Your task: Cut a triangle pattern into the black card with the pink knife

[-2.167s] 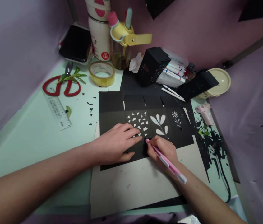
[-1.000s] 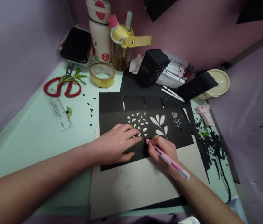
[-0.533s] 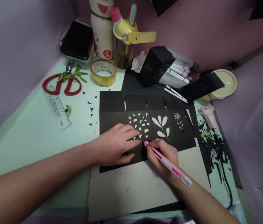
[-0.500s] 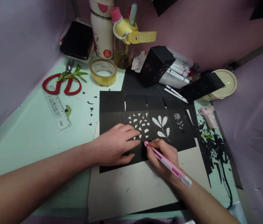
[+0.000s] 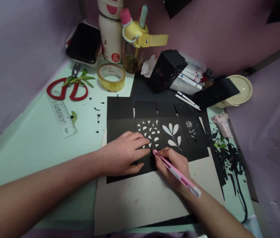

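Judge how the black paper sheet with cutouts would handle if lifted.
The black paper sheet would probably bend, looking thin and creased into panels. It may tear around the small cutouts, where narrow strips separate the holes. The separated tabs could flop individually.

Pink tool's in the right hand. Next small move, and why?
I'd probably slide the fingertips of the left hand slightly back along the black card: the front end of the pink tool, gripped by the right hand, sits close beside them.
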`<state>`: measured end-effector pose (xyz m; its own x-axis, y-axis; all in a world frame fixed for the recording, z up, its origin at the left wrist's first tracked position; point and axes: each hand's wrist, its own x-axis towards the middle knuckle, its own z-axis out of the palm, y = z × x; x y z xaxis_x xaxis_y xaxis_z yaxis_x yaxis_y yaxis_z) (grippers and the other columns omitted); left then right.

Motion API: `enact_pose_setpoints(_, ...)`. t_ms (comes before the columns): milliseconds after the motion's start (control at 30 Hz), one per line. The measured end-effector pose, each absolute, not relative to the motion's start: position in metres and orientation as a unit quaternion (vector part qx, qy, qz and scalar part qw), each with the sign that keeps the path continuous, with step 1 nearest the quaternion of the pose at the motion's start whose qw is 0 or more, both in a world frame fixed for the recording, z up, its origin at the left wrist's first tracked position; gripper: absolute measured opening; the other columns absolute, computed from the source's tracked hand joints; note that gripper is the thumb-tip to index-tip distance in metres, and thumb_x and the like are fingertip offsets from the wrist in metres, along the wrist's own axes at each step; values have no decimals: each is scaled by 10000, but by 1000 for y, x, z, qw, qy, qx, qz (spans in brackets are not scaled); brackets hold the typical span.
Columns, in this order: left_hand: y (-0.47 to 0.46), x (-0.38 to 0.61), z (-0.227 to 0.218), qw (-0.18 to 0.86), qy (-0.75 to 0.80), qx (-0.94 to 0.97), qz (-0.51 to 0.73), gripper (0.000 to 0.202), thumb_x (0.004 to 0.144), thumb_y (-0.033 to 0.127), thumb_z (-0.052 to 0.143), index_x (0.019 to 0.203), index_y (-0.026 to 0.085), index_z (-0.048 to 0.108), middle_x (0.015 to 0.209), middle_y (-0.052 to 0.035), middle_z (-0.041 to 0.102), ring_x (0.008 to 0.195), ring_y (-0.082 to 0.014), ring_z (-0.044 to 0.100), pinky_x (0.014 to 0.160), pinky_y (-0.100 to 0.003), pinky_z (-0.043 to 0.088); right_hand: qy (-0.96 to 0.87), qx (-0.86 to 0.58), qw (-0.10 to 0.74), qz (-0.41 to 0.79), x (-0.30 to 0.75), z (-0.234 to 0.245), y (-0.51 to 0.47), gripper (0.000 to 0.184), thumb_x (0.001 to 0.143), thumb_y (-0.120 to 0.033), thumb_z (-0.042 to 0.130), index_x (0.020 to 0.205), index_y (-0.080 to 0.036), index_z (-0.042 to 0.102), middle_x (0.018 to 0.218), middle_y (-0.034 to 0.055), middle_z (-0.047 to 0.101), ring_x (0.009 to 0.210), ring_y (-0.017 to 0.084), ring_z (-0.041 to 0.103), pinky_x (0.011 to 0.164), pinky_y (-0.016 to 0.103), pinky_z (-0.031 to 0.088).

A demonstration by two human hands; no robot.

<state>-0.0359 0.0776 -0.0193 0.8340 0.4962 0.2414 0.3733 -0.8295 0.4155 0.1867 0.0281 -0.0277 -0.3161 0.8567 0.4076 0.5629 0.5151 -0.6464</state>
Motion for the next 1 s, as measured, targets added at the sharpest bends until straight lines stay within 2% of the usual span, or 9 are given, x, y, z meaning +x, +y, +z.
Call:
enact_pose_setpoints(367, 78, -36, -20, 181, 231, 939, 181, 302, 860, 258, 582, 1135, 147, 639, 1230, -132, 617, 1111, -300, 534, 896, -442, 448, -799, -449, 359, 180, 186, -28, 29, 132, 885, -93, 598, 876, -216, 553, 711, 4, 651, 582, 114, 610, 540, 228, 491)
enact_pose_setpoints(567, 78, -35, -19, 182, 233, 939, 176, 300, 869, 252, 574, 1145, 153, 636, 1232, -122, 620, 1103, -296, 533, 895, -437, 447, -831, -418, 343, 129, 183, -32, 27, 181, 870, -40, 582, 881, -213, 528, 686, 1, 583, 587, 122, 557, 557, 242, 466)
enact_pose_setpoints(800, 78, -35, -18, 182, 239, 939, 167, 286, 851, 248, 617, 1124, 165, 639, 1232, -112, 621, 1104, -288, 531, 891, -420, 449, -855, -409, 299, 108, 188, -35, 26, 238, 833, -12, 538, 756, -230, 480, 660, -15, 506, 569, 126, 459, 553, 250, 422)
enact_pose_setpoints(1000, 78, -35, -20, 177, 242, 939, 166, 270, 854, 253, 615, 1106, 162, 643, 1234, -114, 624, 1106, -289, 529, 874, -413, 452, -857, -403, 304, 100, 189, -34, 25, 252, 827, -11, 535, 735, -233, 456, 639, -20, 483, 557, 126, 443, 536, 251, 401)
